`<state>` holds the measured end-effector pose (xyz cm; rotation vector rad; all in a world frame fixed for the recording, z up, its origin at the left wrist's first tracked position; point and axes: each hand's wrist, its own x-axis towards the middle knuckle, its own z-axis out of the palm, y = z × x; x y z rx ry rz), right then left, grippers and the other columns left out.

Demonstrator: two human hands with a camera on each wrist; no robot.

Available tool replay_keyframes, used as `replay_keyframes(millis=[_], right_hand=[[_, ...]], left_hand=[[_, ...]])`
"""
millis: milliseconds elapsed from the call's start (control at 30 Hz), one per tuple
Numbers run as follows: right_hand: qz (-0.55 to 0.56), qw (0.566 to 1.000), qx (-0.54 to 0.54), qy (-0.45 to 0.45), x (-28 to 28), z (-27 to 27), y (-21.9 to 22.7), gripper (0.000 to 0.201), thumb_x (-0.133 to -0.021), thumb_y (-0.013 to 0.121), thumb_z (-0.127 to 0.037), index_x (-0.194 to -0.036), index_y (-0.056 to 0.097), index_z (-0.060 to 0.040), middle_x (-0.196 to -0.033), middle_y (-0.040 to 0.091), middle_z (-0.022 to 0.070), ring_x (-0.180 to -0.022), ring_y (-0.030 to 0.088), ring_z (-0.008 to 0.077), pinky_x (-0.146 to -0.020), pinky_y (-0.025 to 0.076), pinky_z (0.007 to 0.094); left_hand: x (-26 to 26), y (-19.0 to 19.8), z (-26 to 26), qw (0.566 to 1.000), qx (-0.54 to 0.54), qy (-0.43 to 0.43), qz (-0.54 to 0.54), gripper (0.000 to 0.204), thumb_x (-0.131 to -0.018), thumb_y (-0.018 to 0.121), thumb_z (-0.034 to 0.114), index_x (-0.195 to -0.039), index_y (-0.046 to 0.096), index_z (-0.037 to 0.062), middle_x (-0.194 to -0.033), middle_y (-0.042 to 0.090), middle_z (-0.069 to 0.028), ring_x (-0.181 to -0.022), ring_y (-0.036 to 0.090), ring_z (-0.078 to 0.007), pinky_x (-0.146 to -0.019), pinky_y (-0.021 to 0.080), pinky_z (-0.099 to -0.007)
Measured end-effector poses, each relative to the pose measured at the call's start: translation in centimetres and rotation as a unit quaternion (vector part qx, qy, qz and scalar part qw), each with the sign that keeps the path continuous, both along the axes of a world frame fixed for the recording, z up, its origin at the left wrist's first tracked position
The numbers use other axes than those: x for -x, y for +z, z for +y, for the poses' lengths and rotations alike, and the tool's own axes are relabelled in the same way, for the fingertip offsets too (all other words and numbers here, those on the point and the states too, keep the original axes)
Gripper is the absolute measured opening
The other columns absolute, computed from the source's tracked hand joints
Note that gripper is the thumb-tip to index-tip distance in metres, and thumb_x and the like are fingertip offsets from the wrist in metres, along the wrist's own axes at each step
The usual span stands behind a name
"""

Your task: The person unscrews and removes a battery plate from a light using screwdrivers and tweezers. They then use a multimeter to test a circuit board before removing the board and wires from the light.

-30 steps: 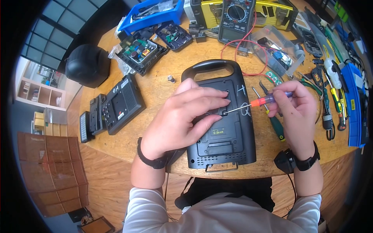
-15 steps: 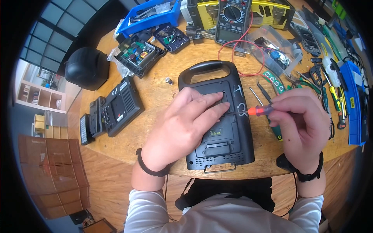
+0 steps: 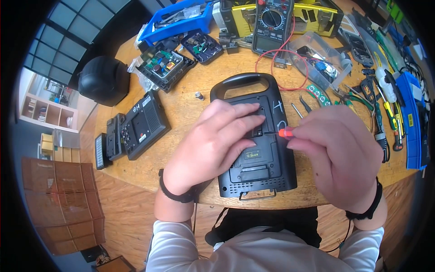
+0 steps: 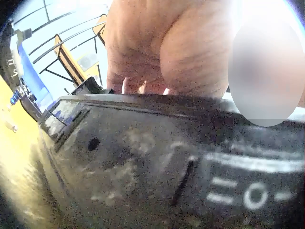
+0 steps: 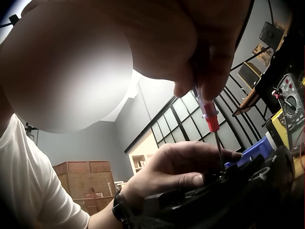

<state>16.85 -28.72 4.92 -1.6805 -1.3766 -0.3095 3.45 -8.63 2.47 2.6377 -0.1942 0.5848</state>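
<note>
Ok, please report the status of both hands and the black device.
Right hand grips screwdriver, pointed at black device. Left hand rests on black device, close beside screwdriver. No obstruction seen.

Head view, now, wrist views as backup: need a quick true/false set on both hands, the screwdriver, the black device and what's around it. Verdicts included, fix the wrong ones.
1. The right hand holds the screwdriver. True.
2. The left hand is lifted clear of the black device. False: the left hand rests on the black device.
3. The device's handle is at the end nearest the person. False: the handle is at the far end.
4. The multimeter is beyond the device. True.
5. The green circuit strip lies left of the device. False: the green circuit strip lies to its right.
</note>
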Motion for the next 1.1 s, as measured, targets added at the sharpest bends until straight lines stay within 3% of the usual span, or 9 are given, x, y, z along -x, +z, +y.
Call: replay_keyframes(millis=[200, 267, 300, 367, 633, 700, 833, 1033, 1100], right_hand=[[-0.065, 0.997, 0.043, 0.026, -2.3, 1.4, 1.9, 0.01, -0.082, 0.077, 0.002, -0.089, 0.071, -0.0012, -0.082, 0.068, 0.0108, -0.071, 0.066, 0.0223, -0.065, 0.051, 0.0303], [0.03, 0.997, 0.067, 0.02, -3.7, 1.8, 1.8, 0.006, -0.088, 0.072, 0.004, -0.091, 0.069, -0.0003, -0.08, 0.067, 0.0071, -0.067, 0.064, 0.0139, -0.061, 0.049, 0.0256], [0.027, 0.997, 0.066, 0.019, -4.1, 2.1, 1.4, 0.006, -0.088, 0.072, 0.004, -0.091, 0.069, -0.0003, -0.08, 0.067, 0.0071, -0.067, 0.064, 0.0139, -0.061, 0.049, 0.0256], [0.19, 0.979, 0.05, 0.056, -4.9, 3.1, 0.6, 0.002, -0.094, 0.068, 0.002, -0.095, 0.067, 0.0001, -0.079, 0.067, 0.0024, -0.066, 0.063, 0.0067, -0.06, 0.05, 0.0213], [0.245, 0.947, 0.162, 0.132, -8.4, 7.0, 1.7, 0.015, -0.096, 0.07, -0.012, -0.096, 0.069, 0.0024, -0.069, 0.069, 0.0055, -0.059, 0.066, 0.0108, -0.055, 0.052, 0.0262], [0.247, 0.933, 0.234, 0.115, -8.6, 7.4, 2.6, 0.01, -0.099, 0.067, -0.009, -0.096, 0.065, 0.0013, -0.078, 0.067, 0.0025, -0.064, 0.062, 0.0059, -0.058, 0.053, 0.022], [0.247, 0.939, 0.199, 0.133, -8.9, 8.3, 2.5, 0.019, -0.096, 0.071, -0.015, -0.094, 0.069, 0.0031, -0.07, 0.07, 0.0077, -0.057, 0.066, 0.0117, -0.055, 0.053, 0.0279], [0.203, 0.921, 0.316, 0.108, -8.5, 10.0, 3.1, 0.021, -0.099, 0.068, -0.02, -0.101, 0.07, 0.0008, -0.074, 0.07, 0.0109, -0.065, 0.07, 0.0172, -0.059, 0.054, 0.0328], [0.072, 0.944, 0.274, 0.171, -9.5, 11.6, 1.9, 0.022, -0.1, 0.066, -0.023, -0.103, 0.069, -0.001, -0.082, 0.072, 0.0146, -0.077, 0.073, 0.0249, -0.069, 0.056, 0.0382]], left_hand=[[0.3, 0.3, 0.3, 0.994, 0.102, 0.03, 0.01, 0.044, -0.074, 0.085, 0.002, -0.116, 0.072, 0.0016, -0.117, 0.072, -0.0146, -0.101, 0.069, -0.0298, -0.088, 0.054, -0.0371], [0.2, 0.0, 0.3, 0.986, 0.159, 0.045, 0.012, 0.044, -0.073, 0.087, 0.002, -0.114, 0.072, 0.0012, -0.112, 0.072, -0.0131, -0.1, 0.069, -0.0271, -0.088, 0.054, -0.0351], [0.2, -0.1, 0.3, 0.986, 0.158, 0.044, 0.01, 0.044, -0.073, 0.087, 0.002, -0.114, 0.072, 0.0012, -0.112, 0.072, -0.0131, -0.1, 0.069, -0.0271, -0.088, 0.054, -0.0351], [0.3, -0.2, 0.4, 0.982, 0.181, 0.046, 0.008, 0.042, -0.073, 0.088, 0.003, -0.112, 0.072, 0.0018, -0.107, 0.072, -0.0111, -0.099, 0.069, -0.0247, -0.087, 0.054, -0.0338], [0.4, -0.1, 0.5, 0.982, 0.184, 0.046, 0.019, 0.039, -0.072, 0.089, 0.003, -0.108, 0.074, 0.0045, -0.101, 0.071, -0.0079, -0.094, 0.068, -0.022, -0.081, 0.054, -0.0317], [0.4, -0.1, 0.4, 0.982, 0.182, 0.047, 0.018, 0.038, -0.072, 0.089, 0.003, -0.108, 0.075, 0.0047, -0.1, 0.07, -0.0075, -0.093, 0.068, -0.0216, -0.08, 0.054, -0.0314], [0.5, 0.0, 0.3, 0.984, 0.167, 0.053, 0.015, 0.038, -0.072, 0.089, 0.004, -0.107, 0.075, 0.005, -0.098, 0.07, -0.0075, -0.09, 0.067, -0.0213, -0.078, 0.053, -0.0314], [0.4, -0.1, 0.4, 0.984, 0.167, 0.054, 0.012, 0.038, -0.071, 0.09, 0.004, -0.106, 0.075, 0.0051, -0.099, 0.069, -0.0076, -0.091, 0.067, -0.0217, -0.079, 0.053, -0.0318], [0.3, -0.2, 0.4, 0.983, 0.174, 0.058, 0.014, 0.038, -0.071, 0.09, 0.005, -0.106, 0.075, 0.0051, -0.1, 0.069, -0.0078, -0.092, 0.067, -0.0219, -0.08, 0.054, -0.0323]])
